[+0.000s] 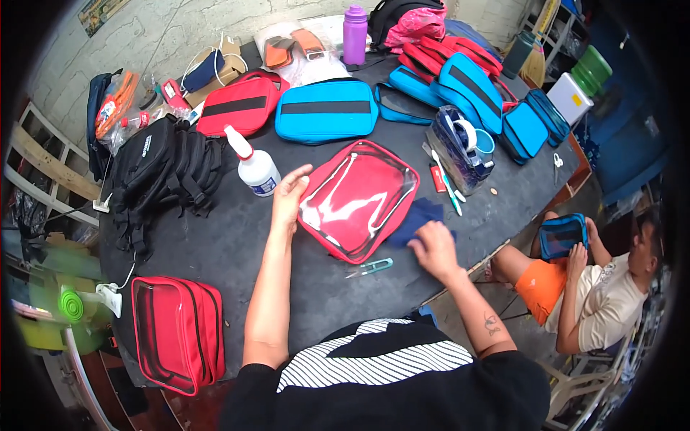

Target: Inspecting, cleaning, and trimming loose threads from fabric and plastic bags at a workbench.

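Note:
A red zippered pouch [345, 188] with a clear, shiny plastic front is tilted up off the dark table. Its left edge is held by my left hand [289, 197], with part of that hand against the side. To the pouch's right, my right hand [435, 251] has its fingers curled on a crumpled dark blue cloth [422, 219], slightly blurred. Small thread snips [370, 268] with a teal handle lie just below the pouch. A white spray bottle [255, 165] with a red collar stands left of my left hand.
Another red clear-front bag [176, 330] stands at the table's near left. Black backpack [162, 161] lies far left. Blue pouch [327, 111], red pouch [241, 106] and purple bottle [355, 36] are at the back. A tape dispenser [460, 154] sits right; a seated person [604, 287] handles a blue pouch.

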{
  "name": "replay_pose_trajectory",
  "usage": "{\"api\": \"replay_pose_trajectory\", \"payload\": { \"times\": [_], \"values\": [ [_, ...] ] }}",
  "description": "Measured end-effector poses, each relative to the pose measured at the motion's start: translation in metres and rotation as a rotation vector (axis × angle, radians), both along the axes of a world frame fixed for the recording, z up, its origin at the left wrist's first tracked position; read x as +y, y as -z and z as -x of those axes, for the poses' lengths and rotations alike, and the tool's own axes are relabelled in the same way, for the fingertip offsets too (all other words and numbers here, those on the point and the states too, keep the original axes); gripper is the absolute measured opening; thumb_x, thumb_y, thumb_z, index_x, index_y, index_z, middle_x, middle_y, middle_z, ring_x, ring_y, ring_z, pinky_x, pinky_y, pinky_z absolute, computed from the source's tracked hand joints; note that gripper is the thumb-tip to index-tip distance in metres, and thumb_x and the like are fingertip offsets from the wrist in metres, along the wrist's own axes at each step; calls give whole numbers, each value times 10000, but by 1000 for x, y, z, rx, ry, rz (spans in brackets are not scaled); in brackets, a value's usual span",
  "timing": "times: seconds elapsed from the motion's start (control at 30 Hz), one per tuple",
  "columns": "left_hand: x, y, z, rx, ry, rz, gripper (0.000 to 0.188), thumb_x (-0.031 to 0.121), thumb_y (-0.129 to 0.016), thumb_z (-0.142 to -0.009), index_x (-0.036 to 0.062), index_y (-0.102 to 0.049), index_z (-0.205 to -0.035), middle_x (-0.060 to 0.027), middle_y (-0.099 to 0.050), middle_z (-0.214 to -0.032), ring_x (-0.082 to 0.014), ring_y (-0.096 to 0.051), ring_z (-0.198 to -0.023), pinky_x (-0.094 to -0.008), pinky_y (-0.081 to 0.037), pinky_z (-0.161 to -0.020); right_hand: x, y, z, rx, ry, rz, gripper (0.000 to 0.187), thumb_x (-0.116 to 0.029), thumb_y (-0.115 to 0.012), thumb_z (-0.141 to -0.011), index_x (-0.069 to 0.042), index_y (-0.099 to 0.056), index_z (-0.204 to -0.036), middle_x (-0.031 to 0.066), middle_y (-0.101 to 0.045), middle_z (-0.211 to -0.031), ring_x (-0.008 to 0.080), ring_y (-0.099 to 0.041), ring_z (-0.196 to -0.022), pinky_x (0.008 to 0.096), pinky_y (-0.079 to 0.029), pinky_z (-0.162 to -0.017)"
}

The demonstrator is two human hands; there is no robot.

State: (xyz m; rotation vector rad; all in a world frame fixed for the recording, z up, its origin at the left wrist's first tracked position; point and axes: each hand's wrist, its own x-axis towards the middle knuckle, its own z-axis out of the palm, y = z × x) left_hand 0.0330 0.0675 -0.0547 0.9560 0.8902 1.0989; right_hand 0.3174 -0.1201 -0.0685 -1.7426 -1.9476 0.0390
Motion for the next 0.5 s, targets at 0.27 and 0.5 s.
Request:
{"api": "replay_pose_trajectory", "payload": {
  "times": [0.27, 0.5],
  "values": [
    [5, 35, -7, 110, 150, 122, 304, 253, -525, -945, 1, -688, -989, -36, -662, -779, -61, -538, -540, -194, -390, -455, 72, -89, 79, 172, -142, -46, 231, -182, -665, -762, -4, -554, -857, 200, -532, -1148, 373, -474, -1144, 486, -363, -969],
    [6, 64, -16, 149, 36, 18, 287, 169, -571, -933, -14, -637, -1144, -75, -687, -966, -112, -638, -815, -244, -506, -749, 136, 17, 101, 180, -153, 350, 641, -394, -477, -919, -52, -262, -1417, 292, -105, -1504, 432, -31, -1416, 634, -11, -1088]
  ]
}}
